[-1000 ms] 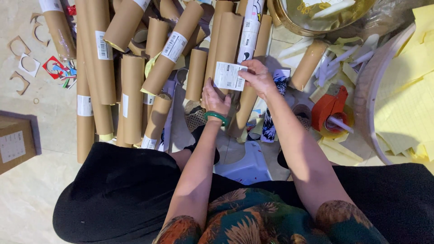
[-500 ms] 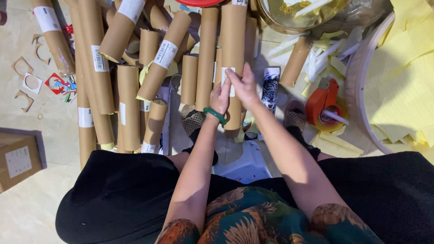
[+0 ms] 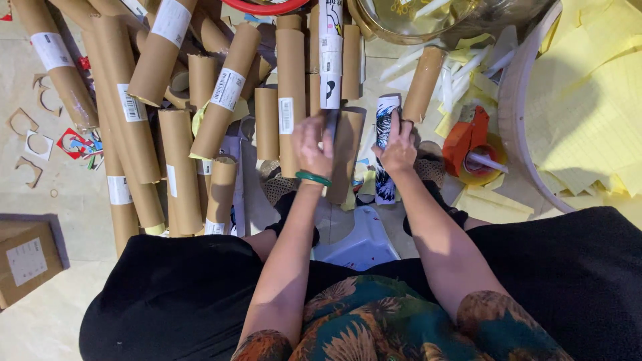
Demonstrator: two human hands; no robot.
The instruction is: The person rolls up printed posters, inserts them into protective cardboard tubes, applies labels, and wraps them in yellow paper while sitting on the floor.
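From the head view, the left hand (image 3: 311, 144) lies with curled fingers on a brown cardboard tube (image 3: 347, 152) that stands among many like tubes on the floor (image 3: 40, 200), a green bangle (image 3: 313, 178) on its wrist, though whether it truly grips the tube cannot be told. Just to the right, the right hand (image 3: 398, 148) rests partly closed against a dark patterned roll (image 3: 386, 134), fingers on its side, with an orange tape dispenser (image 3: 468, 146) near and yellow paper sheets (image 3: 588, 113) farther right
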